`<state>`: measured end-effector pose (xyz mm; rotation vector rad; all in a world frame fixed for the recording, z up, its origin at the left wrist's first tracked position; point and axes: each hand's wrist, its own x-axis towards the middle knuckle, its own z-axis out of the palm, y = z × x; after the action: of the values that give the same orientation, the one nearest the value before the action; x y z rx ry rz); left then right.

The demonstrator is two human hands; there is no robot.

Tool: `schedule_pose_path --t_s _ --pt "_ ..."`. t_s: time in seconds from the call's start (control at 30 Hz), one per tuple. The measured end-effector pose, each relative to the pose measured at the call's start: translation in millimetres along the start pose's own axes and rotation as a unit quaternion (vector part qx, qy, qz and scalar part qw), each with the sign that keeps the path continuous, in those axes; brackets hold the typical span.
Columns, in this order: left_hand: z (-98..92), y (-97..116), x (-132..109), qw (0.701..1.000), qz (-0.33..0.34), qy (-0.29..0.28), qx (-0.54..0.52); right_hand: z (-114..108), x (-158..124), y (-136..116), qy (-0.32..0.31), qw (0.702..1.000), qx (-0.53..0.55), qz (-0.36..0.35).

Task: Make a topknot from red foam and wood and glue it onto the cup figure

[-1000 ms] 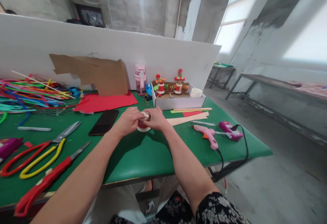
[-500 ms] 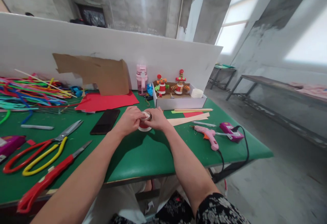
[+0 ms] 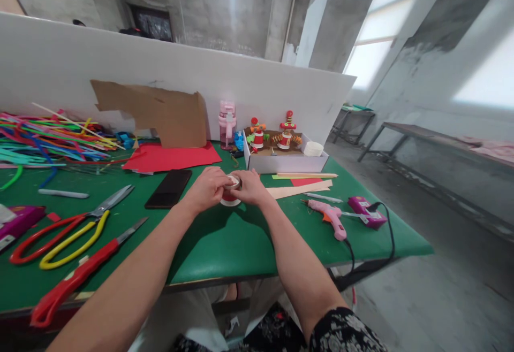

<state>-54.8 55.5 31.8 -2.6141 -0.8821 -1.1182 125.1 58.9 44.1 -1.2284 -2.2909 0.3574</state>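
Both hands meet at a small red-and-white paper cup (image 3: 230, 200) standing on the green table. My left hand (image 3: 208, 189) is closed at the cup's left side, its fingertips by the pale top. Around the right side curls my right hand (image 3: 249, 187), with the thumb towards me. Between the fingers, at the top of the cup, a pale round part with a darker edge shows; what it is I cannot make out. My fingers hide most of the cup's upper half.
A black phone (image 3: 168, 189), large scissors (image 3: 96, 218) and a red-handled knife (image 3: 92, 266) lie left. Pipe cleaners (image 3: 56, 138) and red sheets (image 3: 172, 157) are behind. A box (image 3: 287, 165) holds two figures. To the right lie wooden strips (image 3: 301, 188) and a pink glue gun (image 3: 330, 216).
The whole view has shifted slightly, so things appear a little further right. Both hands stay at the cup with nearly the same hold.
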Motion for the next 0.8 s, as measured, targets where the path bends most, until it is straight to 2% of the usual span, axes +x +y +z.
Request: schedule_pose_path --t_s 0.37,0.6,0.8 --pt "-0.2 -0.2 0.0 1.0 0.001 0.0 -0.006 -1.7 -0.8 -1.7 -0.007 1.0 -0.007 -0.004" --pt "-0.1 -0.3 -2.5 0.999 -0.02 -0.009 -0.024 -2.3 -0.7 -1.5 -0.008 1.0 -0.008 -0.005" --pt "0.4 1.9 -5.5 0.998 -0.031 0.014 -0.056 -2.3 -0.9 -2.1 -0.002 1.0 -0.012 -0.012"
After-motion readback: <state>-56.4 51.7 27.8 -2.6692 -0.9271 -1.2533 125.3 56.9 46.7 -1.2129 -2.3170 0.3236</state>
